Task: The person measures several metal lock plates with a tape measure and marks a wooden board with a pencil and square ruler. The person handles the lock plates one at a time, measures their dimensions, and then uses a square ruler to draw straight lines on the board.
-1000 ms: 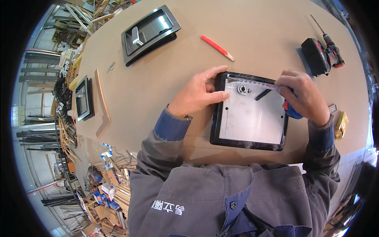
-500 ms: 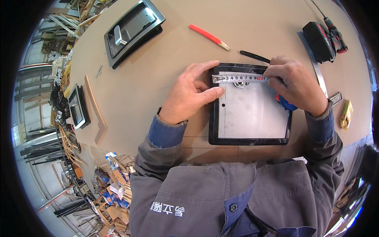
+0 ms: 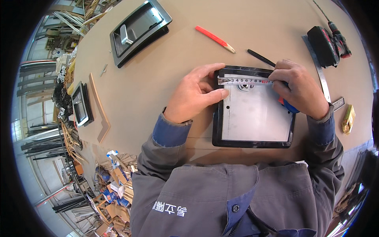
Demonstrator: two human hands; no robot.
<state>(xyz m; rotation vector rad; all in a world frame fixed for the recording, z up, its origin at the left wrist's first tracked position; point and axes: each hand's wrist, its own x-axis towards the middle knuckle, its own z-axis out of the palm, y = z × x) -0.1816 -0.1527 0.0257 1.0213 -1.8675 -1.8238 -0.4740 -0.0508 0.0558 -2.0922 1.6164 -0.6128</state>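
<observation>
Head view: left hand (image 3: 197,96) pins the tape measure's (image 3: 244,81) end on the black-framed panel (image 3: 254,114), lying on the bench (image 3: 166,63); right hand (image 3: 298,89) holds its case. Risk: blade slips, skewing the reading.

bare tabletop (image 3: 158,79) left, black pen (image 3: 260,57) close above panel (image 3: 256,118)
</observation>
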